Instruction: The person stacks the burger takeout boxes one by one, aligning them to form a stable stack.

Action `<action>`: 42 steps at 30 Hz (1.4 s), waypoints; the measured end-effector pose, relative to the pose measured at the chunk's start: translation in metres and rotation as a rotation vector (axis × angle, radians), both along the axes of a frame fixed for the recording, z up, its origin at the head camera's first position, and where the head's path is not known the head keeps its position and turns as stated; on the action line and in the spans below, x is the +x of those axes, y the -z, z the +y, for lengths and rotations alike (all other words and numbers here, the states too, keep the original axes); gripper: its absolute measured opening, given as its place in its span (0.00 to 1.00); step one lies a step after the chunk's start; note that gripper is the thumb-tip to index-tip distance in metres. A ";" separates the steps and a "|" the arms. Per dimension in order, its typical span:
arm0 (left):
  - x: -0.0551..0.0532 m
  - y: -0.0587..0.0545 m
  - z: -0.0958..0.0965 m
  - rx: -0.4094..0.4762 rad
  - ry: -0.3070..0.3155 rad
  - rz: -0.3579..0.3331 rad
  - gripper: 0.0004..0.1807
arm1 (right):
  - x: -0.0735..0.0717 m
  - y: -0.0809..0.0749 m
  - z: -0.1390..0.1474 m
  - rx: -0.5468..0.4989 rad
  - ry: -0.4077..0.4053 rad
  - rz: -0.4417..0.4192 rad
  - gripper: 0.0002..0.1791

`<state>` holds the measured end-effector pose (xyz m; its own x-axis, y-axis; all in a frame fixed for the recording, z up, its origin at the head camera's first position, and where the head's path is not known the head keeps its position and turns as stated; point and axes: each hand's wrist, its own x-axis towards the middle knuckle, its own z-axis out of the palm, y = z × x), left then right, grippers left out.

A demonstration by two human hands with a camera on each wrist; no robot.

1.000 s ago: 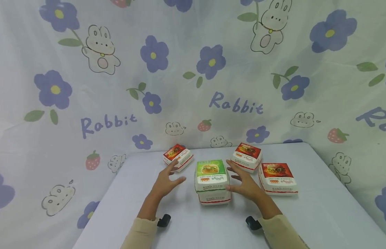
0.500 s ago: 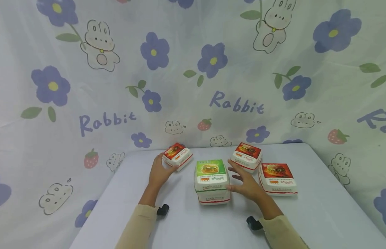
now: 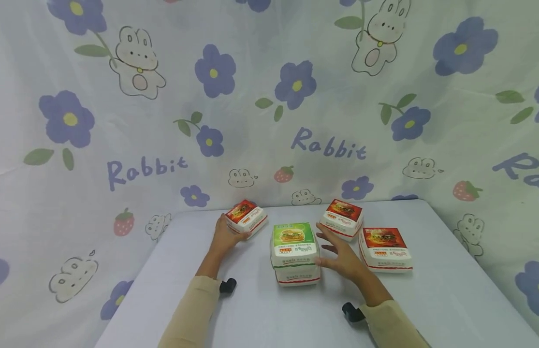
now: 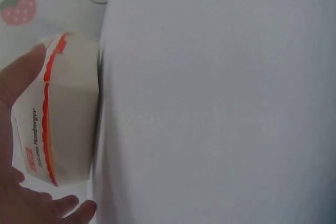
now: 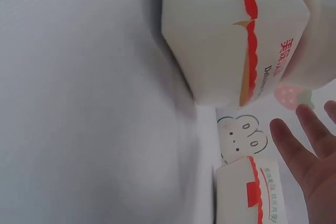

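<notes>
My left hand (image 3: 225,237) is around a red-topped burger box (image 3: 246,216) at the far left of the table, fingers along its left side and thumb at its front. In the left wrist view the thumb (image 4: 23,72) lies at the box's upper corner, and the fingertips are by its other end. Centrally, a green-topped burger box (image 3: 294,244) sits on a white burger box with a red stripe (image 3: 298,277). My right hand (image 3: 341,253) is beside this stack, fingers spread, thumb tip close to the green-topped box's right side.
Two more red-topped boxes stand right of the stack: one at the back (image 3: 342,220), the other nearer (image 3: 385,249). All are on a white-covered table (image 3: 269,324). A curtain printed with rabbits and flowers (image 3: 252,111) hangs behind its back edge.
My left hand has moved forward and slightly left, from short of the back-left box to around it. My right hand stays by the stack. The boxes have not moved.
</notes>
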<state>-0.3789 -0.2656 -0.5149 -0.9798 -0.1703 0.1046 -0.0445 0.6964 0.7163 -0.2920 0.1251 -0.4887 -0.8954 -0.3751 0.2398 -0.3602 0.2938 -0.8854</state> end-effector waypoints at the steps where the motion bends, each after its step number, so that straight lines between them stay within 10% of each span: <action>1: -0.002 0.001 0.000 0.017 0.004 0.003 0.74 | 0.000 -0.002 0.000 0.000 -0.001 -0.006 0.53; 10: -0.015 0.006 0.007 0.051 -0.008 -0.012 0.75 | 0.001 -0.009 -0.005 0.020 -0.002 -0.044 0.54; 22: 0.003 0.001 0.004 0.034 -0.010 -0.011 0.74 | 0.000 -0.012 -0.005 0.035 -0.035 0.082 0.52; 42: 0.044 -0.058 0.022 0.160 0.175 0.242 0.65 | -0.004 -0.011 -0.004 0.040 -0.036 0.094 0.49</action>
<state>-0.3348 -0.2432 -0.4574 -0.9456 -0.0349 0.3235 0.2504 0.5567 0.7920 -0.2959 0.1212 -0.4780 -0.8556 -0.4171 0.3064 -0.4519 0.3135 -0.8352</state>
